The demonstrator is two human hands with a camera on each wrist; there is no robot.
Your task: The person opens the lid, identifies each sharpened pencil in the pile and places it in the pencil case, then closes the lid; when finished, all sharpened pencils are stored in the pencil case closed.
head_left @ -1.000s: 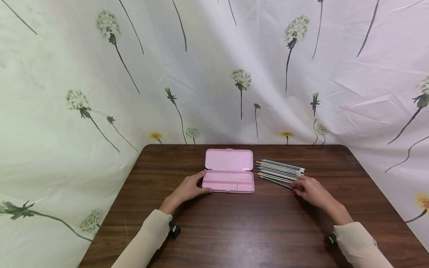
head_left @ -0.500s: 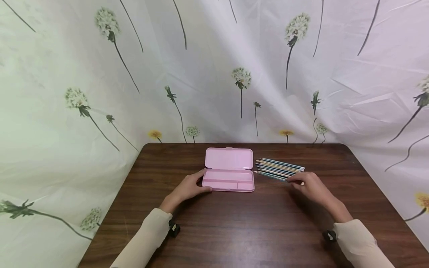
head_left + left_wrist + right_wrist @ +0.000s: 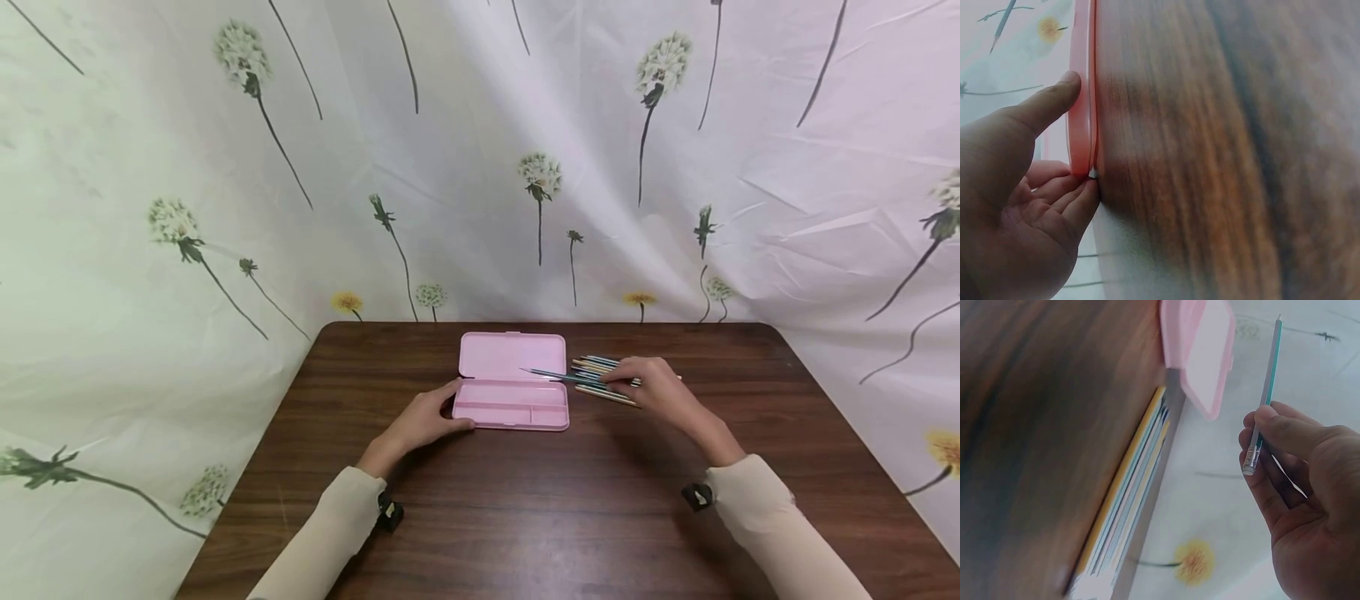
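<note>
A pink pencil case [image 3: 495,354] lies open on the table, its lid laid back and a divided tray in front. My left hand [image 3: 422,419] holds the tray's left end, thumb at the front edge and fingers round the back corner; the left wrist view shows the thumb on the case wall [image 3: 1082,131]. A teal-and-silver pencil [image 3: 1274,356] is pinched near its eraser end by my right hand [image 3: 663,392], raised off the table. Its point overlaps the lid in the head view. Beneath it lies a row of several pencils [image 3: 607,396], partly hidden by the hand.
The dark wood-grain table [image 3: 517,508] stretches towards the person. Behind its far edge hangs a white cloth printed with dandelions [image 3: 540,175]. Each sleeve has a small black camera [image 3: 697,497] at the cuff.
My right hand has picked the nearest pencil from the row, lifted it and carried it left towards the case. The left hand keeps its place.
</note>
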